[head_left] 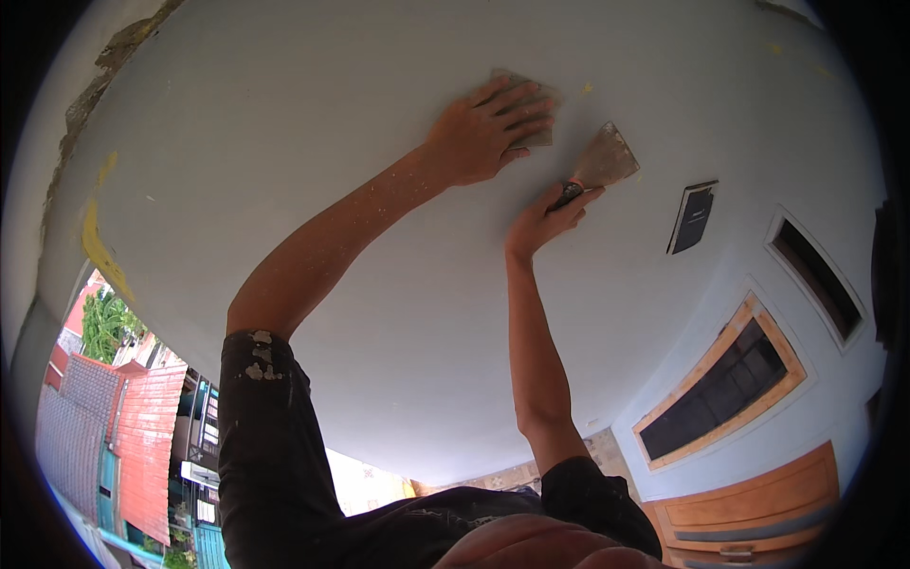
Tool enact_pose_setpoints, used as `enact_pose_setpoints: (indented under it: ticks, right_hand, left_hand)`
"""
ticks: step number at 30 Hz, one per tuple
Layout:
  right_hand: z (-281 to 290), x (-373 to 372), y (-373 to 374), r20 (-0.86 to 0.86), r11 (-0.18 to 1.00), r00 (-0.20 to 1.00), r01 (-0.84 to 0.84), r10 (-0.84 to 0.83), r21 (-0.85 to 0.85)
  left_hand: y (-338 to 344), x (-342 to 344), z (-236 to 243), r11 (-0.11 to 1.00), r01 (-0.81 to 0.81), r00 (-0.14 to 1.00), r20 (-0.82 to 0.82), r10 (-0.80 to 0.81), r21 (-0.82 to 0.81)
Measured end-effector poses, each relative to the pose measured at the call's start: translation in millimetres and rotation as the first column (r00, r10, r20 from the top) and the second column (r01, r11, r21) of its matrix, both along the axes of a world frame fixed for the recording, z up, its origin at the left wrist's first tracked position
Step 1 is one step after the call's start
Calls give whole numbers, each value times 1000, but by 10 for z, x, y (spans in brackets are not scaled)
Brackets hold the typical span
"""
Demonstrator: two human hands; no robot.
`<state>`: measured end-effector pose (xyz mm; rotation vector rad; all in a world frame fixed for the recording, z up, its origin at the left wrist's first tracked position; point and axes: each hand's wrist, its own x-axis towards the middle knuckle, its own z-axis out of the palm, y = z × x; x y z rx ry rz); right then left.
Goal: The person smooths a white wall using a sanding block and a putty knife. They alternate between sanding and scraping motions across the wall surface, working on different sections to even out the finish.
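Observation:
My left hand [493, 123] is raised to the grey ceiling [332, 114], its fingers laid over a thin, squarish, greyish pad [524, 82] pressed on that surface; the pad is slightly blurred. My right hand [545, 218] grips the dark handle of a putty knife [607, 156], whose wide, stained blade points up beside the pad, close to the ceiling. Pale flecks dot my left forearm and sleeve.
A dark rectangular fitting [693, 217] is on the ceiling at right. Wood-framed window [711, 379], dark vent [817, 279] and wooden door [758, 493] line the right wall. At left, a chipped ceiling edge [95, 85], yellow smears [100, 242] and red roofs [147, 427] outside show.

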<state>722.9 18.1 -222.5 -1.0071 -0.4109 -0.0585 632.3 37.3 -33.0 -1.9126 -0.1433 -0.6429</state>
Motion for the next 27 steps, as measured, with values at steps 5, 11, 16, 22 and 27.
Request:
enact_pose_setpoints:
  ticks: [5, 11, 16, 22, 27]
  right_hand:
    - [-10, 30, 4, -26, 998, 1000, -13, 15, 63]
    - [-24, 26, 33, 2, 1000, 1000, -9, 9, -25]
    - [-36, 40, 51, 43, 995, 999, -15, 11, 96]
    - [-86, 71, 72, 92, 999, 995, 24, -28, 42]
    - [-105, 97, 105, 115, 996, 992, 44, -53, 76]
  left_hand:
    - [-149, -173, 636, 999, -14, 906, 424, -9, 51]
    - [-326, -526, -524, 973, -213, 974, 52, 219, -91]
    - [-324, -1175, -739, 938, -333, 873, 345, 345, -97]
    - [-313, -1334, -1145, 891, -402, 861, 246, 446, -208]
    - [-297, -1292, -1645, 883, -326, 923, 86, 374, -339]
